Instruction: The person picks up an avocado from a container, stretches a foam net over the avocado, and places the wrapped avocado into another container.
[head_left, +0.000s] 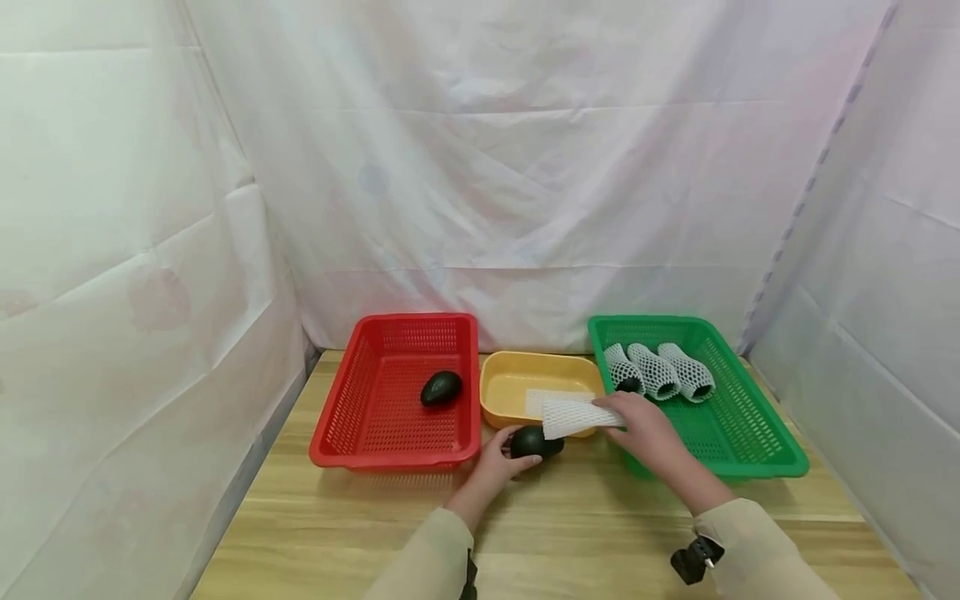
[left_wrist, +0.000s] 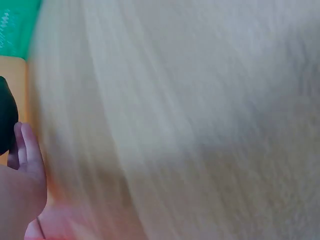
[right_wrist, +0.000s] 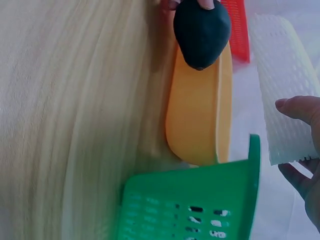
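Ahead of the yellow tray's front edge, my left hand (head_left: 493, 463) grips a dark green avocado (head_left: 536, 443) between thumb and fingers. My right hand (head_left: 648, 427) pinches a white foam net sleeve (head_left: 573, 418) near its right end. The sleeve's other end overhangs the avocado in the head view; whether they touch I cannot tell. In the right wrist view the avocado (right_wrist: 201, 35) points its narrow end toward the sleeve side, and the sleeve (right_wrist: 285, 85) looks flat and uncovered. The left wrist view shows only part of the left hand (left_wrist: 25, 185) and the avocado (left_wrist: 7, 115).
At left stands a red basket (head_left: 375, 417) with one bare avocado (head_left: 441, 388). The yellow tray (head_left: 513, 379) holds flat foam sleeves (head_left: 536, 402). A green basket (head_left: 757, 425) at right contains three net-wrapped avocados (head_left: 655, 372). White sheets (head_left: 525, 192) hang around the wooden table (head_left: 570, 533).
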